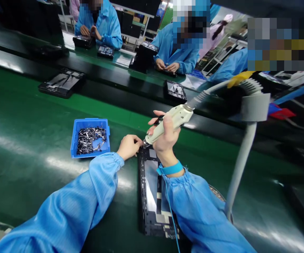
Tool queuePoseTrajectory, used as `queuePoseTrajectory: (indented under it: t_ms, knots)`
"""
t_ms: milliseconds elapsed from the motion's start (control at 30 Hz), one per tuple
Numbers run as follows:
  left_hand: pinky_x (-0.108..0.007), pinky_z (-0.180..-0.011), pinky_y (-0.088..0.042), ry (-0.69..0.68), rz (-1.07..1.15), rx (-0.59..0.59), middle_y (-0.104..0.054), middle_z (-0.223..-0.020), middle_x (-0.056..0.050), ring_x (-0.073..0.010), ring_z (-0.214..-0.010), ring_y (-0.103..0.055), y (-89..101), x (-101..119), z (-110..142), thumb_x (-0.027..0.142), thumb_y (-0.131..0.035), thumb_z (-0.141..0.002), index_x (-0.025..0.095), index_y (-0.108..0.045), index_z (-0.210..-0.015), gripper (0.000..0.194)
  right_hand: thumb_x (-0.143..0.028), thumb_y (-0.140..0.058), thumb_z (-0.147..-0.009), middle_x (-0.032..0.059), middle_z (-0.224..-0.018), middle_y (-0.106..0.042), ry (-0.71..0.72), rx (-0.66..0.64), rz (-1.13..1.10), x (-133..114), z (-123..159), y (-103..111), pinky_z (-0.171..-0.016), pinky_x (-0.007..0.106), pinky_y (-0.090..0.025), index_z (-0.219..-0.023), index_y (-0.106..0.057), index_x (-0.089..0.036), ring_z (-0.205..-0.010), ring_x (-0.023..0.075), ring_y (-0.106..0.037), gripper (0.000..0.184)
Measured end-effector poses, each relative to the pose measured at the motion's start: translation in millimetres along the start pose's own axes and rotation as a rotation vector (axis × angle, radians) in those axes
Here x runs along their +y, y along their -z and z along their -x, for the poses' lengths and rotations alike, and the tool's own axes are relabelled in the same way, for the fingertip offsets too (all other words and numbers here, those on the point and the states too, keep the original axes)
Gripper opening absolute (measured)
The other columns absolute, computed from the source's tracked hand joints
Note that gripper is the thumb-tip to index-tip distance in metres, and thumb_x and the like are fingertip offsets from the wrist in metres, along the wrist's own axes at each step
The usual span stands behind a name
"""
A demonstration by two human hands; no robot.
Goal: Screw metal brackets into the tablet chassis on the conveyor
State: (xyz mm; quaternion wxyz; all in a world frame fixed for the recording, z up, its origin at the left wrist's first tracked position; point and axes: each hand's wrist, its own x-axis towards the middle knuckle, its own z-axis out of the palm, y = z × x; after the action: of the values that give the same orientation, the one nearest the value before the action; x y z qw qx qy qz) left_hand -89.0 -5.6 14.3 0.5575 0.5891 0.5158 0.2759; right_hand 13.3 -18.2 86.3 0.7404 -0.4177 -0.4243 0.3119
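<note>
My right hand is wrapped round a cream electric screwdriver, its tip pointing down-left at the top left corner of a black tablet frame lying on the green belt. A grey cable runs from the tool's rear. My left hand is curled at that same corner, fingertips pinched next to the tool tip; whatever is in them is too small to see. A blue wrist strap circles my right wrist.
A blue bin of small metal parts sits left of my hands. More black tablet frames lie on the far belt. Two people in blue coats work across the line. A grey hose and arm hang at right.
</note>
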Motion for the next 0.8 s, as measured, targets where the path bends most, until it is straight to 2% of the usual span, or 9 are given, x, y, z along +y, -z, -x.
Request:
queuePoseTrajectory:
  t_ms: [100,200,333,433,500,567,633,700,800]
  knots:
    - [-0.017,-0.045,-0.046,0.007,-0.006,0.000,-0.066,-0.066,0.000,-0.0091,-0.048,-0.059,0.3,3,2,0.012,-0.067,-0.089,0.014,-0.074,-0.081,0.011,-0.064,-0.076,-0.082,-0.0046,-0.058,-0.056,0.005,-0.049,-0.027,0,2,-2,-0.037,0.021,-0.037,-0.093,-0.074,-0.017,-0.038,0.0086,-0.049,0.048]
    - [-0.017,-0.046,-0.045,0.021,-0.014,0.012,-0.063,-0.061,0.001,-0.0094,-0.046,-0.058,0.0,2,2,0.012,-0.068,-0.089,0.014,-0.073,-0.080,0.010,-0.065,-0.076,-0.082,-0.0053,-0.058,-0.054,0.006,-0.083,-0.025,0,4,-4,-0.037,0.021,-0.037,-0.093,-0.072,-0.017,-0.038,0.0082,-0.047,0.049]
    - [-0.018,-0.047,-0.045,0.044,-0.025,0.040,-0.062,-0.060,0.002,-0.0093,-0.045,-0.057,1.8,0,-1,0.015,-0.068,-0.088,0.016,-0.072,-0.080,0.009,-0.067,-0.077,-0.079,-0.0055,-0.057,-0.053,-0.035,-0.041,-0.044,4,2,-6,-0.037,0.021,-0.036,-0.091,-0.072,-0.017,-0.037,0.0078,-0.047,0.051]
    - [-0.019,-0.045,-0.044,0.027,-0.043,0.044,-0.061,-0.058,0.002,-0.0108,-0.045,-0.057,5.7,9,1,0.019,-0.066,-0.084,0.017,-0.070,-0.076,0.009,-0.067,-0.081,-0.073,-0.0067,-0.057,-0.053,-0.107,0.006,-0.112,3,1,-8,-0.036,0.019,-0.036,-0.091,-0.070,-0.017,-0.037,0.0070,-0.046,0.054]
    - [-0.021,-0.042,-0.043,-0.026,-0.067,0.029,-0.058,-0.054,0.001,-0.0127,-0.042,-0.055,8.4,19,8,0.027,-0.066,-0.079,0.018,-0.066,-0.069,0.014,-0.067,-0.082,-0.071,-0.0070,-0.056,-0.054,-0.110,0.015,-0.153,-6,2,-10,-0.035,0.019,-0.036,-0.092,-0.069,-0.018,-0.036,0.0069,-0.045,0.056]
    - [-0.025,-0.039,-0.041,-0.105,-0.092,0.010,-0.058,-0.051,-0.001,-0.0154,-0.038,-0.052,12.5,24,13,0.044,-0.067,-0.072,0.019,-0.062,-0.063,0.026,-0.069,-0.078,-0.074,-0.0031,-0.059,-0.060,-0.002,0.030,-0.138,-19,0,-11,-0.035,0.021,-0.039,-0.098,-0.068,-0.017,-0.036,0.0096,-0.048,0.059]
    - [-0.031,-0.037,-0.043,-0.130,-0.074,0.050,-0.058,-0.047,-0.001,-0.0194,-0.037,-0.052,17.4,20,6,0.063,-0.067,-0.057,0.022,-0.067,-0.062,0.041,-0.070,-0.072,-0.081,0.0034,-0.073,-0.070,0.055,-0.008,-0.207,-32,-6,-8,-0.036,0.023,-0.042,-0.108,-0.069,-0.017,-0.037,0.0101,-0.051,0.060]
    - [-0.034,-0.039,-0.046,-0.132,-0.058,0.046,-0.060,-0.047,0.003,-0.0220,-0.039,-0.055,20.4,12,-13,0.072,-0.064,-0.050,0.031,-0.071,-0.059,0.043,-0.071,-0.071,-0.082,0.0090,-0.086,-0.076,0.099,-0.042,-0.290,-47,-9,0,-0.038,0.023,-0.042,-0.111,-0.070,-0.016,-0.038,0.0081,-0.050,0.062]
    - [-0.038,-0.042,-0.048,-0.142,-0.146,0.041,-0.059,-0.044,0.007,-0.0265,-0.046,-0.062,21.6,4,-34,0.082,-0.053,-0.037,0.045,-0.066,-0.045,0.040,-0.075,-0.074,-0.078,0.0030,-0.067,-0.068,0.056,-0.084,-0.341,-66,4,24,-0.035,0.022,-0.039,-0.107,-0.072,-0.014,-0.035,0.0083,-0.045,0.068]
